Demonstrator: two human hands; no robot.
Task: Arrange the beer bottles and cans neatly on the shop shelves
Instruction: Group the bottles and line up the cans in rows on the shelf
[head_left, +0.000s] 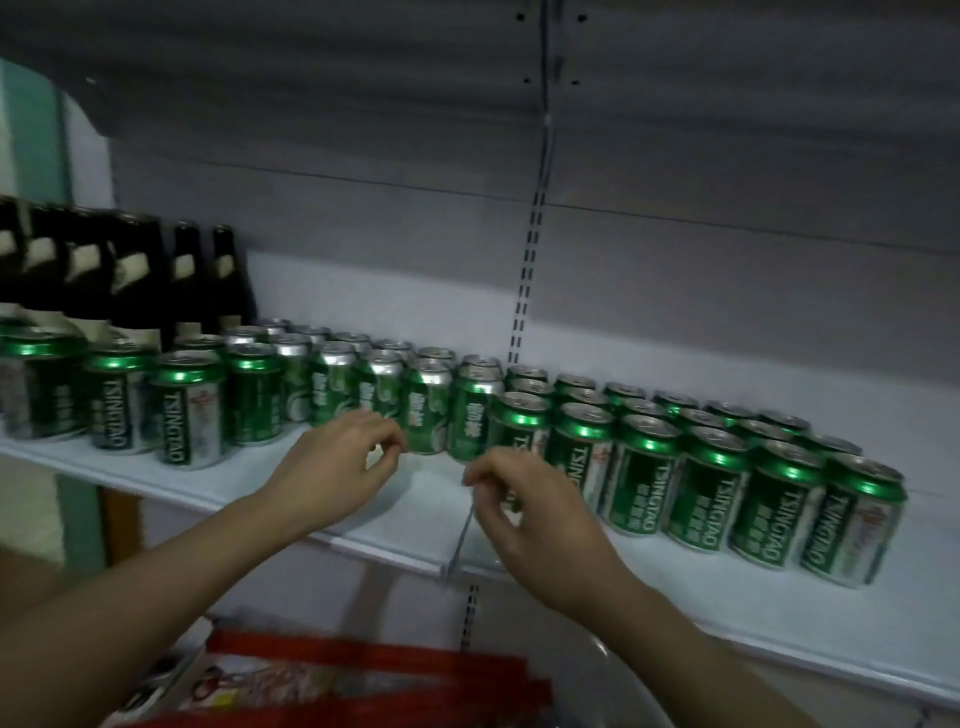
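Note:
Green Tsingtao beer cans (644, 473) stand in rows along a white shelf (405, 525), several deep, from the left edge to the right. Dark beer bottles (187, 280) stand behind the cans at the far left. My left hand (332, 467) hovers just in front of the middle cans with fingers loosely curled, holding nothing. My right hand (519, 499) hangs beside it, just left of the nearest right-hand can (519, 426), fingers also loosely curled and empty. Neither hand touches a can.
A slotted metal upright (524, 291) runs up the back wall where two shelf sections meet. Below the shelf's front edge lie red and white packages (332, 680). The upper shelf (467, 93) overhangs above.

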